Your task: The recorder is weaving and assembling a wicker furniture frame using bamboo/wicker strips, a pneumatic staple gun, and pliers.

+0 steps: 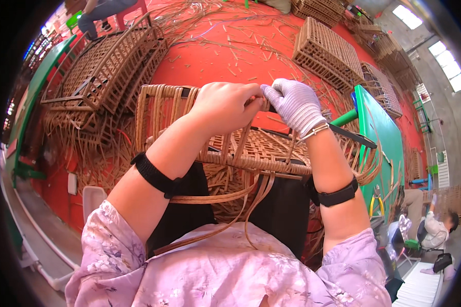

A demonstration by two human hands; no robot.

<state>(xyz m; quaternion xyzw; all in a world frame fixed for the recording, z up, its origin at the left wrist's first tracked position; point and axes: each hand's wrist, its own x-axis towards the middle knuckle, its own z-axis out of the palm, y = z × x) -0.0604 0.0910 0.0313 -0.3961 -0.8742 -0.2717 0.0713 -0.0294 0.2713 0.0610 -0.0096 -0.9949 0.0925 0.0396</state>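
Note:
A brown woven wicker basket rests tilted across my lap, its lattice base facing up and its ribs standing along the far side. At the far rim my bare left hand is closed in a pinch on a brown wicker strip. Close beside it, almost fingertip to fingertip, my right hand in a pale knitted glove pinches the same spot; the fingers partly hide the strip. Dark flat bars show along the basket's frame. Long loose strips trail from the near edge over my lap.
Stacked wicker frames stand at the left, and more baskets at the far right. Cut strips litter the red floor. A green board stands close on my right, with yellow-handled pliers nearby. Other people sit farther off.

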